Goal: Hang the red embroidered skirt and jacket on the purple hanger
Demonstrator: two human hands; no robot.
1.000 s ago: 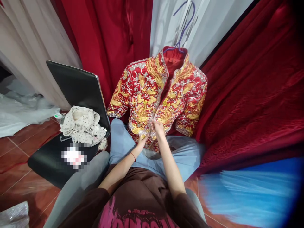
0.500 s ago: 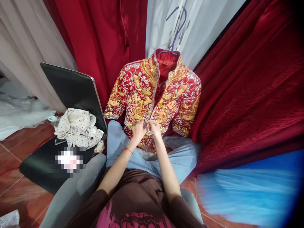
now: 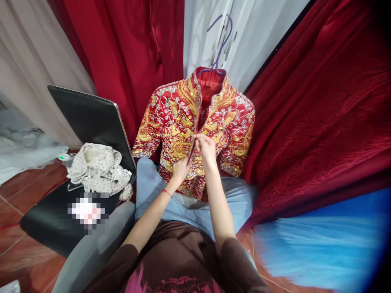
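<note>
A red short-sleeved jacket (image 3: 174, 134), thickly embroidered in gold and silver, hangs upright before me on a purple hanger (image 3: 217, 53). Its stand collar and upper front part in a V. My right hand (image 3: 206, 148) pinches at the zipper on the front, near the bottom of that V; the pull itself is hidden by the fingers. Lower down, my left hand (image 3: 181, 167) grips the front edge of the jacket, its fingertips partly covered by the cloth. The hem rests between my knees.
To the left stands a black chair (image 3: 88, 116) with a spotted cream cloth (image 3: 94, 169) and a blurred-out item on its seat. Red curtains (image 3: 122, 53) hang behind, and a dark red fabric (image 3: 311, 118) hangs at right. Blue tulle (image 3: 317, 248) spreads at lower right.
My right hand has moved up the jacket's front, away from my left hand, and the V has become shorter. My left hand stays low on the front edge. The view has shifted slightly.
</note>
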